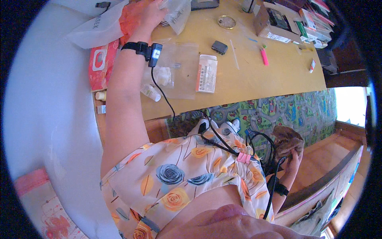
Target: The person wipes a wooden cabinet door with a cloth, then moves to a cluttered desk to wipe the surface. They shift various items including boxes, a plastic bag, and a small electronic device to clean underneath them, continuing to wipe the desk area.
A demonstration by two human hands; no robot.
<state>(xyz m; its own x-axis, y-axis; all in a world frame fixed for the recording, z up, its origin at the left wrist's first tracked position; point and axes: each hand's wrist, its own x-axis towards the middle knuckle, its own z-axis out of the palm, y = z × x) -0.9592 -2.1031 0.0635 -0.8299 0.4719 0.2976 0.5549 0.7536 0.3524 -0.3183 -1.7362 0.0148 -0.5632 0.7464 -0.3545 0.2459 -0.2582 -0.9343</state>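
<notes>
My left hand [150,15] is at the far left of the table, its fingers closed on a translucent plastic bag [179,16]; part of the grip is cut off by the top edge. Beside the wrist lie a crumpled orange-red bag [127,22] and a white plastic bag with printing [95,30]. Down at the right, beside my body, my right hand [294,155] holds a bunched brown cloth [285,140]. Near my left forearm are a flat clear bag [185,80], a small white tube [151,92] and a medicine box [206,74].
The yellow table [247,80] also bears a black block [219,47], a round gold-rimmed dish [226,22], a pink lighter [264,56], an open cardboard box [271,30] and a red wipes pack [103,65]. Black cables [219,140] hang from a pink clip at my dress.
</notes>
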